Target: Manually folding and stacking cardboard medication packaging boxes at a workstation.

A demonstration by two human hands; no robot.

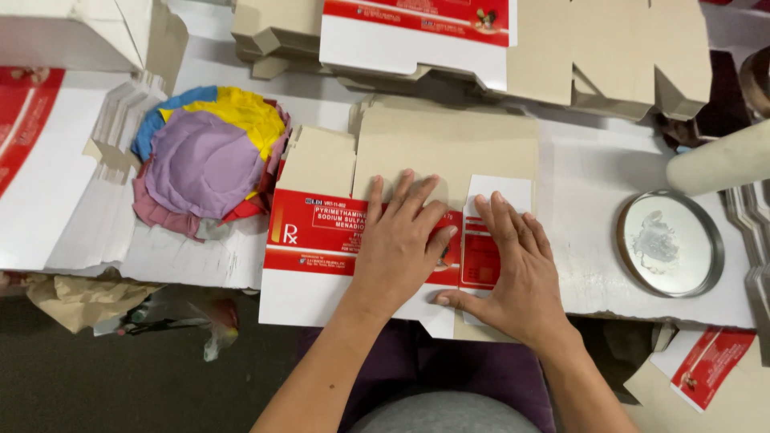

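Carton blank (pixel 321 240), light, thin, creasable card, lies flat on the surface (pixel 593 168); left hand (pixel 399 244) and right hand (pixel 517 269) press open-palmed, grasping nothing; best handled by edges.

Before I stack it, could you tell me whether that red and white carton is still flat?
Flat: the carton lies unfolded under both palms.

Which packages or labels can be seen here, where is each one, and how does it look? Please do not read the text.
Flat red-and-white cardboard carton blank: table centre, under left hand and right hand, brown inside folded over.
Stack of similar unfolded carton blanks: top centre, white with red band, brown flaps.
Large white-and-red carton sheet: left edge.
Small red-and-white printed card: lower right, below the table edge.
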